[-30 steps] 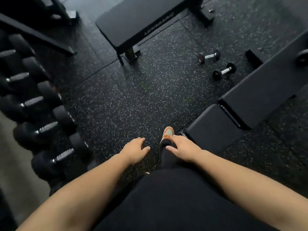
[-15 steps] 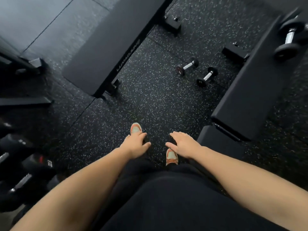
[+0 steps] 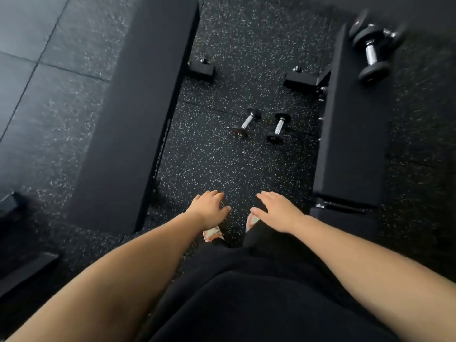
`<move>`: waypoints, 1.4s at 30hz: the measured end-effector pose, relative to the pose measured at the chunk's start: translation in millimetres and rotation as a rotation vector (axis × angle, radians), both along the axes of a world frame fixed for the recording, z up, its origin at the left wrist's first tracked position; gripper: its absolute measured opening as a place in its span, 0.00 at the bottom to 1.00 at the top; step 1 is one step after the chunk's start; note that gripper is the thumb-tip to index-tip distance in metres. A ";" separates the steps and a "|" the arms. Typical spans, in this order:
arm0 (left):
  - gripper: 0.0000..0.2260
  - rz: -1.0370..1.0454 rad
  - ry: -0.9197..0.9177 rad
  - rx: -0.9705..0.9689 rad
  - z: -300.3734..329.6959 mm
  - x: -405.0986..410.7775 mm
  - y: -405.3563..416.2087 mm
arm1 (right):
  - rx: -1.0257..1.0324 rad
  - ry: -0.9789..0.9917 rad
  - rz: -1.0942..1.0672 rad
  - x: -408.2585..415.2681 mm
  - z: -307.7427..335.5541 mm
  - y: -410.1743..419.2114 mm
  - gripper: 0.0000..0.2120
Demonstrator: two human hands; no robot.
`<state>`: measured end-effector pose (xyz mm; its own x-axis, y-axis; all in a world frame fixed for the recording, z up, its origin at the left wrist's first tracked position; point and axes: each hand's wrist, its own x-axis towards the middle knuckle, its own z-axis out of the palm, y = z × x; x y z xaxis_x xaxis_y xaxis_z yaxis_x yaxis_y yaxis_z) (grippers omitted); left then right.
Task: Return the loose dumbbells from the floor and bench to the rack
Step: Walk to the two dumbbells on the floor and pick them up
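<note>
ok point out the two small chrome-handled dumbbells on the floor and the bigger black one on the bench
left small floor dumbbell [image 3: 246, 122]: head view, chrome handle
right small floor dumbbell [image 3: 279, 127]: head view, chrome handle
bigger black bench dumbbell [image 3: 370, 54]: head view, chrome handle

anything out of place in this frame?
Yes. Two small chrome-handled black dumbbells lie loose on the speckled rubber floor between the benches, and a larger black dumbbell sits on the right black padded bench. Both hands are empty.

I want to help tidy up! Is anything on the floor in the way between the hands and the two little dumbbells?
Nothing visible is. Only bare speckled floor lies between the empty left hand and right hand and the two small dumbbells. The benches stand off to each side.
</note>
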<state>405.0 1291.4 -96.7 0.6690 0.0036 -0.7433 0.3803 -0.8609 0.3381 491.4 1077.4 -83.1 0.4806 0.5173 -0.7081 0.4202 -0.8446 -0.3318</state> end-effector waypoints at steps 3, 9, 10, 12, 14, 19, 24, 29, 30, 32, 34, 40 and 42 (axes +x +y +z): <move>0.29 -0.074 -0.005 0.004 -1.0 51.1 14.1 | -0.001 0.008 -0.094 34.5 -4.4 7.6 0.33; 0.29 -0.159 0.007 0.036 -13.2 151.0 19.9 | 0.011 0.040 -0.178 118.1 -17.4 14.8 0.32; 0.29 -0.161 0.016 0.037 -14.3 166.9 19.2 | 0.008 0.044 -0.179 133.8 -18.9 15.7 0.32; 0.29 -0.159 0.034 0.038 -16.4 195.2 18.3 | 0.009 0.068 -0.180 164.3 -25.2 16.8 0.32; 0.29 -0.174 0.054 0.043 -19.0 224.6 17.4 | 0.018 0.094 -0.184 194.5 -32.3 16.0 0.32; 0.29 -0.161 0.072 0.055 -29.5 300.6 18.4 | 0.018 0.124 -0.203 266.6 -40.9 15.1 0.35; 0.29 -0.157 0.063 0.010 -52.2 365.8 27.1 | -0.014 0.153 -0.265 320.4 -61.3 19.2 0.36; 0.30 -0.167 0.059 -0.021 -90.7 423.3 40.8 | -0.039 0.159 -0.334 365.1 -94.8 29.6 0.36; 0.30 -0.173 0.057 -0.029 -101.2 432.6 43.8 | -0.041 0.158 -0.352 371.7 -102.7 31.6 0.36; 0.29 -0.183 0.054 -0.046 -125.1 451.1 49.9 | -0.050 0.159 -0.370 382.9 -122.5 35.7 0.36; 0.29 -0.185 0.056 -0.063 -150.6 468.2 55.1 | -0.071 0.165 -0.384 392.2 -145.9 39.5 0.36; 0.30 -0.189 0.064 -0.064 -243.1 506.4 64.4 | -0.096 0.198 -0.451 419.1 -231.1 50.6 0.35; 0.30 -0.178 0.080 -0.062 -277.4 516.2 63.2 | -0.097 0.206 -0.478 426.7 -264.5 50.3 0.35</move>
<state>921.1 1354.6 -374.1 0.5937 -0.1566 -0.7893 0.2516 -0.8956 0.3669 918.1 1127.6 -347.6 0.4931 0.2022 -0.8462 -0.0849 -0.9568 -0.2780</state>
